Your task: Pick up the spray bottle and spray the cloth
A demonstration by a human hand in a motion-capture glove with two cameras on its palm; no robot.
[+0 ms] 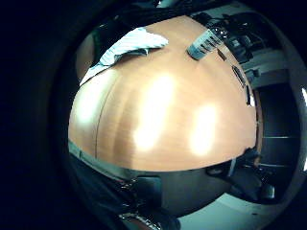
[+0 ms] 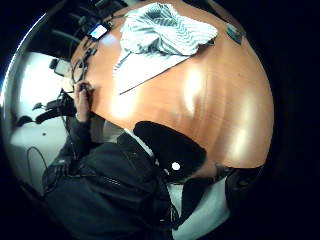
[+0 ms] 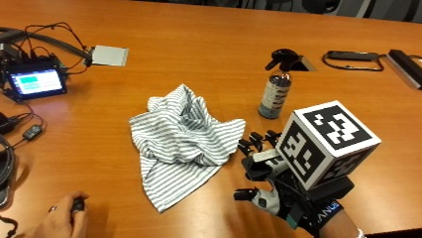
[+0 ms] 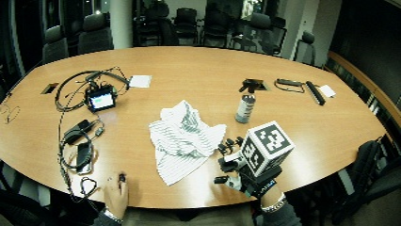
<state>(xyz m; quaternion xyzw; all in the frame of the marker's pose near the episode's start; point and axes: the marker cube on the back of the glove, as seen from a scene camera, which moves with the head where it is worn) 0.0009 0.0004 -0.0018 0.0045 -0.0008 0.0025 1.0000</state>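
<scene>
Gloved hand (image 3: 264, 171), fingers spread and empty, hovers beside cloth (image 3: 181, 144), spray bottle (image 3: 276, 91) beyond.

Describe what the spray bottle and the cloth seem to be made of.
Spray bottle: likely clear plastic, a printed label round its body, black plastic trigger head. Cloth: thin woven fabric, white with fine grey stripes, matte, crumpled in soft folds.

White letters on the cuff of the gloved right hand (image 3: 290, 191) look like "ANUE", partly cut off. The spray bottle (image 3: 275, 94) label is too small to read
</scene>
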